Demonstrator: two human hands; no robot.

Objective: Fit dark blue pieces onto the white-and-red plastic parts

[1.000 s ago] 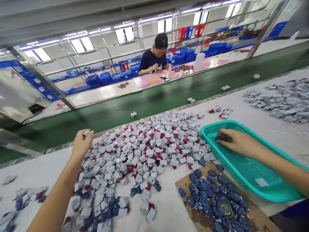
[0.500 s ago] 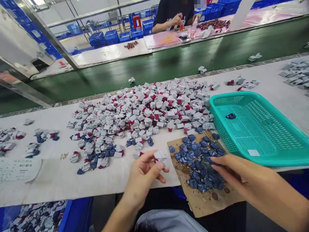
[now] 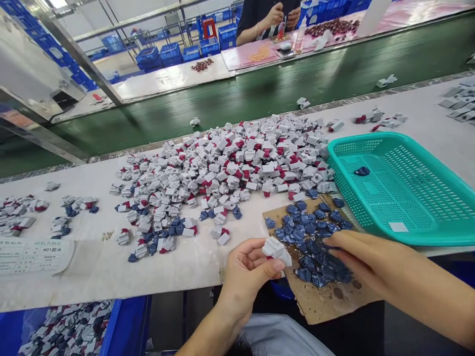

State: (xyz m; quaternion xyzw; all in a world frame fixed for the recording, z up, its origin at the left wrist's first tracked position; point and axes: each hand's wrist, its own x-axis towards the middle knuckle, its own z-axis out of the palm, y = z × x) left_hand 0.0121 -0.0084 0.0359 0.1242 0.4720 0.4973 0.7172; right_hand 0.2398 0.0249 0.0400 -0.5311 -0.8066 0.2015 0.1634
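My left hand (image 3: 247,272) holds a white block-shaped plastic part (image 3: 276,248) with a bit of dark red on it, pinched between thumb and fingers beside the cardboard's left edge. On the wet, stained cardboard (image 3: 343,301) lies a cluster of small ribbed dark-blue plastic pieces (image 3: 302,222). My right hand (image 3: 367,257) reaches in from the right, its thumb and fingertips closed on a blue piece at the cluster's right side; the fingers partly hide it. Beyond my left hand spreads a large heap of white-and-red parts (image 3: 222,168), some with blue pieces.
A green perforated basket (image 3: 399,190) with one blue piece stands at right. A paper label (image 3: 37,255) lies at left, above a blue bin (image 3: 115,326) of parts. Behind the heap runs a green conveyor belt (image 3: 156,118); a co-worker's hands (image 3: 276,17) work across it.
My left hand has come right and closer to the cardboard, with the white part turned in its fingers. My right hand stays at the blue pieces. The view has shifted slightly.
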